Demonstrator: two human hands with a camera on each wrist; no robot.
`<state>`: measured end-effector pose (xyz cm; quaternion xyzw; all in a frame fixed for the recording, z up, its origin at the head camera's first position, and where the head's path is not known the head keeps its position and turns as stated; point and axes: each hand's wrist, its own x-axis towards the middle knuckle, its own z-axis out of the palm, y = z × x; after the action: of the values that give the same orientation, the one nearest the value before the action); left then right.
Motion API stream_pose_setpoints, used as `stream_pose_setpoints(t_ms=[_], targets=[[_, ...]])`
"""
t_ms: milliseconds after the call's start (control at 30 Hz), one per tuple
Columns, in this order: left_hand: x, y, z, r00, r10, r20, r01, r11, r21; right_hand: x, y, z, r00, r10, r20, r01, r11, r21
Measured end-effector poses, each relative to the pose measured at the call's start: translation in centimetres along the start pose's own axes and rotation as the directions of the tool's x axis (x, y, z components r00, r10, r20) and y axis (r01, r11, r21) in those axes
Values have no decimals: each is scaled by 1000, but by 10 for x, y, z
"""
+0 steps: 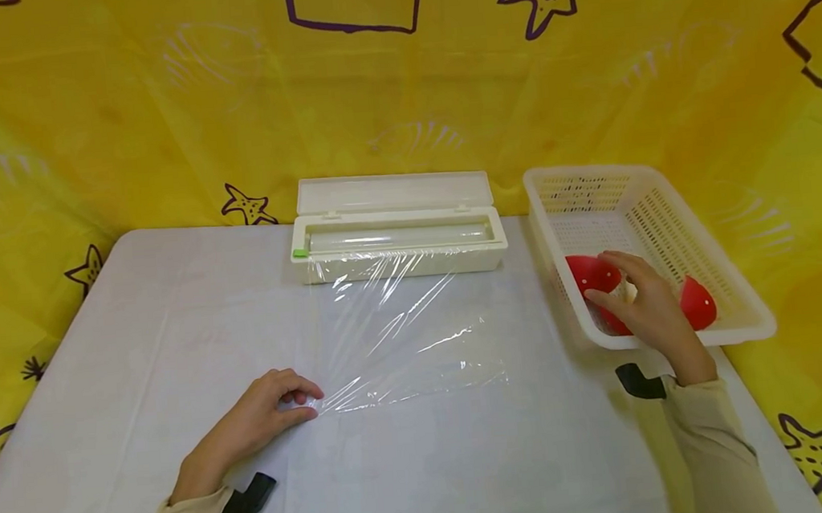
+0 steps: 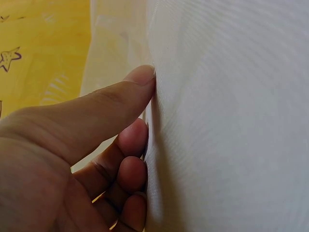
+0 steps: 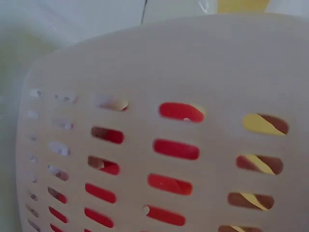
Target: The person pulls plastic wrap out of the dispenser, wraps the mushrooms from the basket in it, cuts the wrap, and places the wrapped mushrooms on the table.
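While the left hand (image 1: 267,409) pinched a corner of clear plastic film (image 1: 389,347) between thumb and fingers, the right hand (image 1: 646,302) reached down into a white plastic basket (image 1: 670,236). Its thumb and fingers curved about a red piece with white dots (image 1: 587,268) near the basket's left wall; whether they actually gripped it, I could not tell. A second red piece (image 1: 697,305) lay farther right in the same basket, beside that wrist.

The film ran from a white dispenser box (image 1: 482,260), over its front edge and across the counter (image 1: 435,472), its creases gathering toward the left fingertips. The box's lid (image 1: 395,192) stood raised at the back, the roll (image 1: 398,236) lay exposed inside, and a small green tab (image 1: 300,253) sat at the left end of the front rim.

From the right wrist, the basket's slotted wall filled most of the view, with red showing through the openings. Behind the counter hung a yellow cloth (image 1: 369,91) printed with starfish.
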<state>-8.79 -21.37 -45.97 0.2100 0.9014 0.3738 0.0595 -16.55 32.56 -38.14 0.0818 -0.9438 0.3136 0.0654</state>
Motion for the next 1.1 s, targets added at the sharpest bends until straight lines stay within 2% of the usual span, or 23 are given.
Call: stream_pose_setpoints(t_ms=[133, 367, 567, 867, 1100], targets=[[0, 1, 0, 1000, 3, -12, -3, 1000, -2, 2, 2, -1, 998, 16, 66, -15, 1000, -8], [-1, 2, 0, 1000, -1, -9, 1, 1000, 4, 6, 0, -3, 994, 20, 107, -18, 1000, -21], [-1, 1, 0, 1000, 8, -12, -8, 1000, 9, 9, 2, -4, 985, 63, 160, -58, 998, -35], [-1, 3, -1, 1000, 6, -10, -6, 1000, 4, 8, 4, -1, 990, 3, 140, 10, 996, -87], [-1, 3, 0, 1000, 10, -15, -9, 1000, 13, 8, 2, -1, 973, 140, 182, -124, 988, -95]])
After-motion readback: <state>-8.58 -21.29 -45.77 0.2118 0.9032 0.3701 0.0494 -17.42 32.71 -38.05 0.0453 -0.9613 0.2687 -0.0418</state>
